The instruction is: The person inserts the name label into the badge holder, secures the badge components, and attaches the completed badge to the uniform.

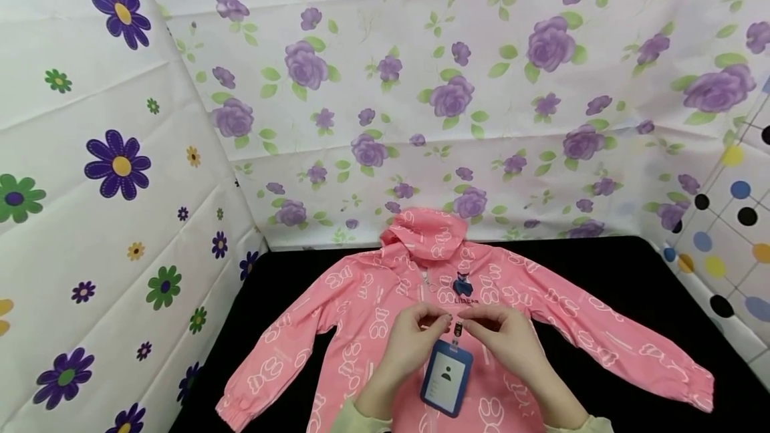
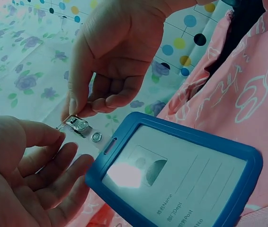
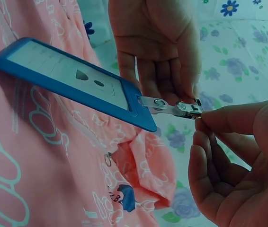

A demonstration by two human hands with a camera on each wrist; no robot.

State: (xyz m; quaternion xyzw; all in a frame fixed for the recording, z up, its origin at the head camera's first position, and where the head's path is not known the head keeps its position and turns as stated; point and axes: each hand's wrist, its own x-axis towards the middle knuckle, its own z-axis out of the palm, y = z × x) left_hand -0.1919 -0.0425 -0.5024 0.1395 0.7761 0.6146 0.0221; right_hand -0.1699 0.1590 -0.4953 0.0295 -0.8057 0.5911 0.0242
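Observation:
A blue-framed badge holder [image 1: 447, 379] with a white card hangs from a clear strap with a metal badge clip [image 2: 79, 124]. My right hand [image 1: 505, 339] pinches the clip between thumb and forefinger. From the other side my left hand [image 1: 415, 336] has its thumb and forefinger at a thin wire on the clip's end and pinches it. In the right wrist view both hands' fingertips meet around the clip [image 3: 188, 109]. Beneath them lies a pink hooded jacket [image 1: 355, 286] with white outline prints, front up, sleeves spread.
The jacket lies on a black table cover [image 1: 289, 279]. A zipper pull [image 3: 108, 159] shows on its front, near a dark blue bear print [image 1: 462, 284]. Flower-patterned sheets [image 1: 373, 172] hang behind and at the left; a dotted sheet [image 1: 722, 246] hangs at the right.

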